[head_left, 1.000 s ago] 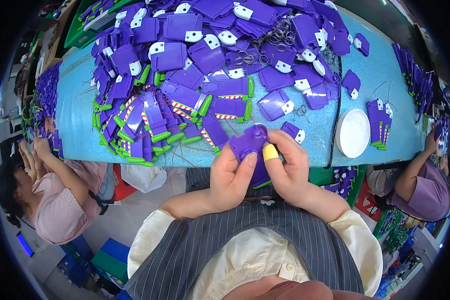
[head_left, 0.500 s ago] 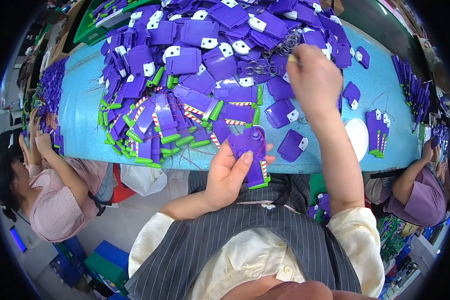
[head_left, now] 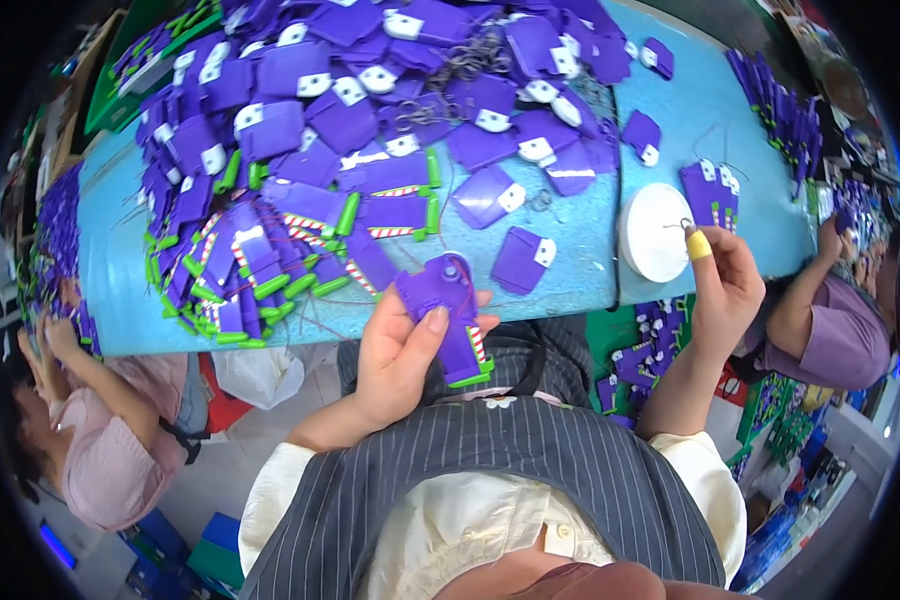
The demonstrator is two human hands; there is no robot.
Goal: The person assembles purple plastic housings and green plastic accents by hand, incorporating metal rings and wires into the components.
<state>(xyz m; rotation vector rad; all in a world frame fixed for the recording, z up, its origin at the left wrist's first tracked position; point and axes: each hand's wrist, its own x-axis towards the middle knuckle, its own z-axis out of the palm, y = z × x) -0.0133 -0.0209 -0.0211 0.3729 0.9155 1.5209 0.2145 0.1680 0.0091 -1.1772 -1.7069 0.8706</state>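
Piece point(head_left: 433, 287): purple with green end, at the near edge of the blue counter point(head_left: 588, 278).
Left hand point(head_left: 395, 355): grip closed on that piece, thumb on top.
Right hand point(head_left: 728, 288): grip pinching thin wire point(head_left: 675, 224) by the white dish point(head_left: 650, 240).
Pile point(head_left: 272, 130): purple parts, farther back.

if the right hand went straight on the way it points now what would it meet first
The right hand would likely meet the white round dish first; depth is unclear, so it might pass above instead.
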